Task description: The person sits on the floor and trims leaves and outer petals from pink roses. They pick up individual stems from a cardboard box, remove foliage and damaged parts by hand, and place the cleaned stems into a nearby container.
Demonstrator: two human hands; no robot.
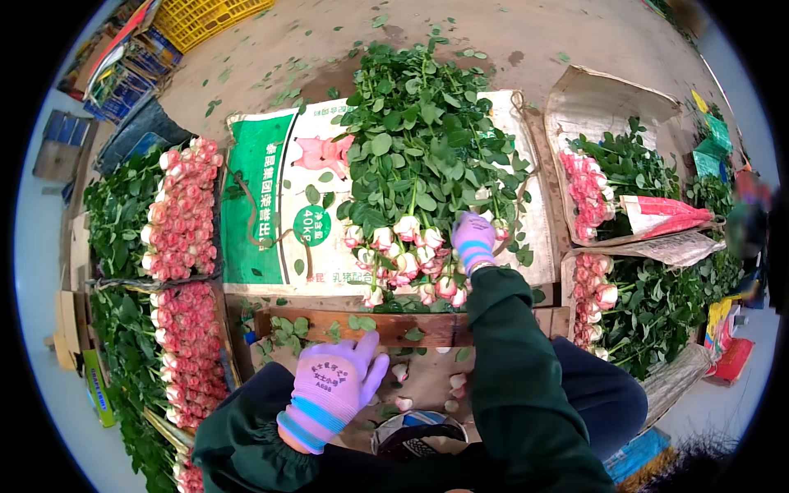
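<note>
Brown wood shows along the front edge of the tabletop [444, 330], and a white and green sack [256, 177] lies spread over it. Beyond its left edge rises a long stack of packed roses [181, 222], pink and white heads turned inward, leaves facing out. Past the right edge stand more wrapped roses [593, 296], in two groups. Right of the tabletop's middle lies a loose pile of roses [415, 164], its pale pink blooms toward the front edge, its leafy ends reaching beyond the far edge.

The left hand [333, 382], in a lilac glove with blue bands, hovers at the front edge, left of the middle. Its fingers are slightly apart, the thumb spread, with nothing between them; the pile lies ahead of them and to the right, well apart. The gloved right hand [474, 238] is at the pile's right side, its fingers among the leaves just beside the blooms; whether they are clamped on a stem I cannot tell. Loose leaves [288, 335] lie near the front edge's left corner, and small fallen rose heads [403, 403] below that edge.
</note>
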